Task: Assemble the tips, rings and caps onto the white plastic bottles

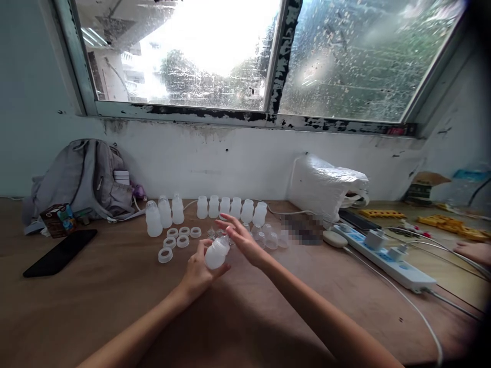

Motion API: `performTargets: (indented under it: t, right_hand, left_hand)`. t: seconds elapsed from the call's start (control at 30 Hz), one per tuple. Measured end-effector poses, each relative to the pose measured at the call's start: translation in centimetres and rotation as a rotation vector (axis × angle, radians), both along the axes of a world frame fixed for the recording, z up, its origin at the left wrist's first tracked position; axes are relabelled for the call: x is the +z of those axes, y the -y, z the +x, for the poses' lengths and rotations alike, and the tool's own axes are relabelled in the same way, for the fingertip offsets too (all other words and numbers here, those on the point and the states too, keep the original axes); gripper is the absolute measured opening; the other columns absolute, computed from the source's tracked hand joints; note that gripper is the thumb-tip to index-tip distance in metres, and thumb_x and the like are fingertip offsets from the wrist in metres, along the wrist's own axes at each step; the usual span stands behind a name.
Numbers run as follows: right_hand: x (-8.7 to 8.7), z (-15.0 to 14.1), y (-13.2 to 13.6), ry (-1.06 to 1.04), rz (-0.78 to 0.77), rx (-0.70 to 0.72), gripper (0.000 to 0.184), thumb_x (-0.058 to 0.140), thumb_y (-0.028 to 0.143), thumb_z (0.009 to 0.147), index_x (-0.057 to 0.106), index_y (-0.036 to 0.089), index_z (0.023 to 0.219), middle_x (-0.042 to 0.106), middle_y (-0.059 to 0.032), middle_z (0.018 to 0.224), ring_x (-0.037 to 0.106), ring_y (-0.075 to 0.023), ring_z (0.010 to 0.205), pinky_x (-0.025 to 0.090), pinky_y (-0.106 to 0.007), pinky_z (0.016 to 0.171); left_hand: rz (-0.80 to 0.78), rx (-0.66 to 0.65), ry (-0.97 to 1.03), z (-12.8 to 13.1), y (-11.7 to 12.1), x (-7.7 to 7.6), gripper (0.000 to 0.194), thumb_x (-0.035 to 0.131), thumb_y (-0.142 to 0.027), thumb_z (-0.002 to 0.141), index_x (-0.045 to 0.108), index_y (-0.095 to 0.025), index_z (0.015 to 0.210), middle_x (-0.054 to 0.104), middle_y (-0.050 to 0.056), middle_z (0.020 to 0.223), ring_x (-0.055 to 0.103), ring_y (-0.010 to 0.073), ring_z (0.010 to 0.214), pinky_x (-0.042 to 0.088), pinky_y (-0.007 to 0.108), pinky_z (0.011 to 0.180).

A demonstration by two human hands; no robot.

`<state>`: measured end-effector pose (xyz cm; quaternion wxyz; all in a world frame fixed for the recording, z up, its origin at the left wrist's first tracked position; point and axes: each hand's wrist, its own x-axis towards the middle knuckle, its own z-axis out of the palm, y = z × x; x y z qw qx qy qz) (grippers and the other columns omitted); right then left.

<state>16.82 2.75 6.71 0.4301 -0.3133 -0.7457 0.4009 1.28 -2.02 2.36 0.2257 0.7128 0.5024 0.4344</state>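
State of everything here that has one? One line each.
Left hand: closed around held bottle
Held bottle: tilted
Right hand: fingers extended beside bottle's top, contact unclear
Three bottles, left: upright, tops on
Back-row bottles: upright, no tops
Rings: loose, lying flat
Black phone: flat
Power strip: plugs inserted
Backpack: upright, leaning

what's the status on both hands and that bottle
Left hand gripping bottle, tilted. Right hand open at bottle's top, contact unclear. Loose rings left of the hands, not in the way.

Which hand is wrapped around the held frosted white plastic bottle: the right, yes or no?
No, the left hand is wrapped around the bottle.
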Motion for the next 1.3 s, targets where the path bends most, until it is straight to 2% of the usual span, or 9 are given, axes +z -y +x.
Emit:
performTargets:
  t: [0.13,0.27,0.4,0.53,0.63,0.77,0.97,1.13,1.3]
  right_hand:
    - [-1.8,4.0,-2.3,0.484,0.440,-0.532,0.028,0.045,0.032,0.080,0.057,0.018,0.101,0.056,-0.0106,0.110,0.039,-0.0267,0.113,0.023,-0.044,0.096]
    - [-5.1,6.4,-3.7,0.828,0.524,-0.743,0.025,0.049,0.026,0.077,0.060,0.019,0.098,0.054,-0.0103,0.115,0.033,-0.0304,0.117,0.017,-0.049,0.096]
    - [-5.7,6.8,-3.7,0.710,0.501,-0.698,0.018,0.054,0.028,0.074,0.060,0.019,0.089,0.055,-0.0099,0.113,0.034,-0.0304,0.117,0.017,-0.050,0.096]
    - [-3.9,5.9,-2.5,0.132,0.296,-0.633,0.026,0.051,0.039,0.076,0.052,0.019,0.092,0.061,-0.0086,0.090,0.053,-0.0232,0.091,0.039,-0.038,0.080]
    - [-3.4,4.5,-1.0,-0.168,0.103,-0.456,0.029,0.048,0.040,0.079,0.049,0.020,0.100,0.062,-0.0045,0.081,0.057,-0.0176,0.075,0.045,-0.032,0.069]
    - [-4.6,2.3,0.6,-0.203,-0.022,-0.278,0.037,0.051,0.040,0.077,0.050,0.020,0.108,0.060,-0.0021,0.075,0.055,-0.0140,0.062,0.048,-0.030,0.060]
    - [-6.3,1.1,0.6,-0.249,-0.125,-0.207,0.030,0.052,0.042,0.075,0.055,0.018,0.093,0.058,-0.0014,0.073,0.056,-0.0131,0.057,0.050,-0.029,0.054]
    - [-6.3,1.6,0.6,-0.268,-0.196,-0.177,0.028,0.054,0.043,0.073,0.053,0.018,0.084,0.054,0.0008,0.069,0.055,-0.0116,0.052,0.049,-0.026,0.047]
    - [-5.6,1.7,0.7,-0.343,-0.427,-0.128,0.039,0.044,0.055,0.074,0.052,0.017,0.077,0.051,0.0009,0.066,0.052,-0.0106,0.048,0.043,-0.021,0.035]
  left_hand:
    - [0.081,0.097,-0.182,-0.8,-0.6,-0.9,0.043,0.060,-0.044,0.065,0.043,-0.021,0.098,0.060,0.001,0.084,0.059,0.0189,0.072,0.046,0.029,0.061]
    - [0.247,0.100,-0.363,-1.5,-1.4,-1.8,0.037,0.058,-0.040,0.067,0.049,-0.022,0.097,0.056,0.004,0.092,0.058,0.0202,0.079,0.047,0.028,0.061]
    - [0.343,0.108,-0.425,-1.8,-1.8,-2.0,0.047,0.057,-0.041,0.068,0.047,-0.023,0.110,0.057,0.004,0.094,0.058,0.0200,0.082,0.048,0.029,0.068]
    - [0.320,0.078,-0.416,-1.9,-1.9,-2.0,0.046,0.057,-0.041,0.070,0.045,-0.023,0.110,0.060,0.004,0.098,0.057,0.0206,0.087,0.047,0.031,0.074]
    - [0.275,0.075,-0.409,-1.8,-2.0,-2.1,0.043,0.057,-0.042,0.069,0.047,-0.022,0.106,0.061,0.004,0.096,0.058,0.0202,0.085,0.047,0.031,0.072]
    - [0.277,0.071,-0.409,-1.7,-2.1,-2.3,0.043,0.057,-0.042,0.069,0.046,-0.022,0.106,0.060,0.004,0.098,0.058,0.0201,0.085,0.047,0.030,0.070]
    - [0.343,0.048,-0.424,-1.9,-2.3,-2.6,0.043,0.057,-0.041,0.069,0.046,-0.022,0.107,0.060,0.005,0.098,0.059,0.0203,0.085,0.047,0.030,0.070]
    - [0.392,-0.007,-0.445,-2.0,-2.3,-2.6,0.043,0.055,-0.041,0.071,0.046,-0.020,0.107,0.060,0.006,0.097,0.058,0.0198,0.086,0.048,0.030,0.072]
    - [0.443,-0.070,-0.493,-1.9,-2.1,-2.0,0.042,0.053,-0.040,0.073,0.048,-0.018,0.108,0.061,0.007,0.094,0.058,0.0199,0.085,0.048,0.031,0.073]
